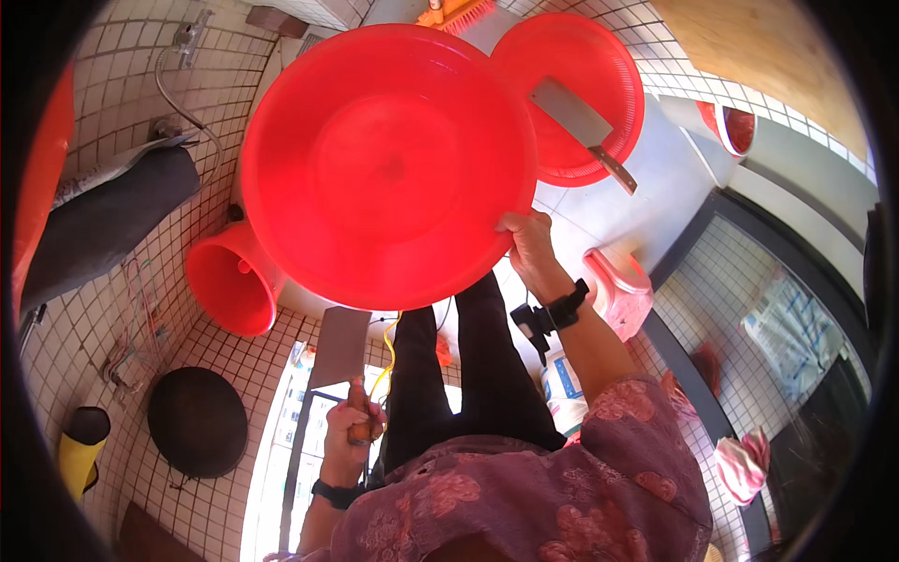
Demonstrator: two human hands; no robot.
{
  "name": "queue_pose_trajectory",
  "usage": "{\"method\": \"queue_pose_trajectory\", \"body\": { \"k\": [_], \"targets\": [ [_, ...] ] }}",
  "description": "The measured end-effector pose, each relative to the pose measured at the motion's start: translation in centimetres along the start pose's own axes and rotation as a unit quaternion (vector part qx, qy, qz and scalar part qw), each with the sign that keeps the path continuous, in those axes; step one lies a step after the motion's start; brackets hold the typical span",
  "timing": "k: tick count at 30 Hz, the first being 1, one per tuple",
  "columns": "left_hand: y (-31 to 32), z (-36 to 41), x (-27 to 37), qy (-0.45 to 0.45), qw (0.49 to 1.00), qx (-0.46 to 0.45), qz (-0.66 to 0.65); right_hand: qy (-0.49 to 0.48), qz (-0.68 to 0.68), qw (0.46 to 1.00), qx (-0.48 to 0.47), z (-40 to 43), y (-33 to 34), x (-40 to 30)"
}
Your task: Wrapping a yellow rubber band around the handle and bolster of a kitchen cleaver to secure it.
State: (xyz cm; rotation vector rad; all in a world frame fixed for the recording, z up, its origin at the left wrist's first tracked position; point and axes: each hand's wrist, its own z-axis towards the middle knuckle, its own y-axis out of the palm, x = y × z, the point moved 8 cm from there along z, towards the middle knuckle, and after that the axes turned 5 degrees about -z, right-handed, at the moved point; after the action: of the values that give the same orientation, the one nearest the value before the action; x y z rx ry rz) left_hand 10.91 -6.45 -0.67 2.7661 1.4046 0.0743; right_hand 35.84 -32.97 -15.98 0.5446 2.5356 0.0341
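My right hand grips the rim of a large round red plastic basin, its thumb over the edge. The basin is lifted in front of my legs, and its smooth inside faces me with nothing in it. Lower down, my left hand is closed around the wooden handle of a cleaver, whose broad blade points up towards the basin. A second cleaver with a riveted wooden handle lies across a red plastic colander basket, its handle reaching past the rim. The basin covers part of that basket.
A red bucket lies tipped towards me at the left, near the tiled wall. An orange broom is at the far end. A pink plastic stool stands right of my legs. A dark-framed glass door is on the right.
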Motion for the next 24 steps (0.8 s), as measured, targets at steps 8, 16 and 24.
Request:
{"method": "queue_pose_trajectory", "body": {
  "k": [8, 16, 24],
  "targets": [
    [-4.1, 0.1, 3.8, 0.102, 0.994, -0.015, 0.023, 0.049, -0.055, 0.997, -0.027, -4.2, -6.6, 3.3],
    [-4.4, 2.1, 8.8, 0.144, 0.99, -0.008, 0.0, 0.13, -0.228, 0.965, -0.028, -3.7, -12.1, 4.9],
    [-1.7, 3.7, 12.6, 0.164, 0.982, -0.074, 0.05, 0.091, -0.454, 0.878, -0.123, 0.1, -8.5, 1.9]
  ]
}}
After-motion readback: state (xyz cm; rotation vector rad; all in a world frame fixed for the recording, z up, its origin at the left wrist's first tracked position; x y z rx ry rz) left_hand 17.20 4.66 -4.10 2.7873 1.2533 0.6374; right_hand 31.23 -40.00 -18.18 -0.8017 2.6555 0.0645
